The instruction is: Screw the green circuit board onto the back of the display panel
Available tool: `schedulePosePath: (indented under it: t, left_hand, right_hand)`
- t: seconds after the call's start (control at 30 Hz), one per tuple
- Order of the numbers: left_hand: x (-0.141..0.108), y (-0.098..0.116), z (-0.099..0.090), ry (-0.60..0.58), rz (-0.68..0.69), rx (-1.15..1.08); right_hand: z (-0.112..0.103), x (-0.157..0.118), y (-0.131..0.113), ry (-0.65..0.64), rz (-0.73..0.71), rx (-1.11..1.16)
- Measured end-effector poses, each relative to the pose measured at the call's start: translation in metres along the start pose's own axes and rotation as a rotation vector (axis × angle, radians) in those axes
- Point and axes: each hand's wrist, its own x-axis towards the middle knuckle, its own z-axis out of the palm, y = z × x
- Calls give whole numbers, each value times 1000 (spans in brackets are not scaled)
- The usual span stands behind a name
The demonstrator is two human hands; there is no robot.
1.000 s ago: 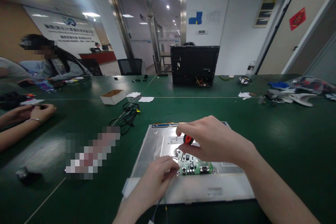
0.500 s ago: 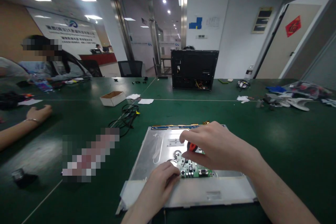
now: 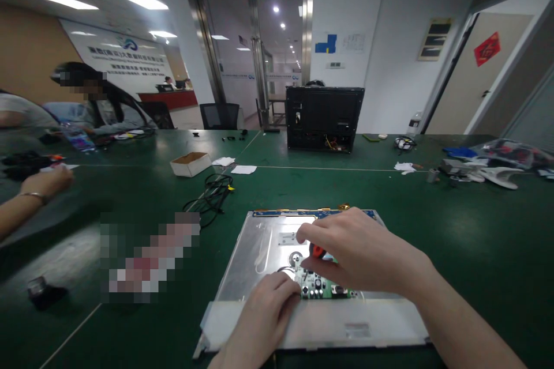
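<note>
Green circuit board (image 3: 319, 291) sits on the upturned face of the flat metal panel (image 3: 242, 265), panel lying on the table (image 3: 459, 277). I read the board as light, stiff, fragile: take it by its bare edges, off the components and connectors. Panel is probably slick and a bit flexy; I'd lift by opposite rims.

Right hand (image 3: 350, 248) is closed round the screwdriver (image 3: 317, 251), orange-and-black handle, shaft angled down at the board. Can't tell from my feed if the tip is seated. Left hand (image 3: 272, 302) is at the board's left edge, fingers bunched; can't tell if they pinch anything.

Vs half a second ago: both hands about the same place on the board. Farther out, co-worker's hand (image 3: 45, 184) has moved up near the black bundle (image 3: 26, 166).
</note>
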Motion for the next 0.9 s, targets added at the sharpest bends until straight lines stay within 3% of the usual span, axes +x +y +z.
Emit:
schedulePosePath:
  t: [0.43, 0.9]
  left_hand:
    - [-2, 4, -4, -34, -25, -6]
    - [0, 7, -6, 22, -12, -17]
  right_hand:
    - [-3, 1, 0, -15, 7, 28]
    - [-5, 0, 0, -5, -2, 47]
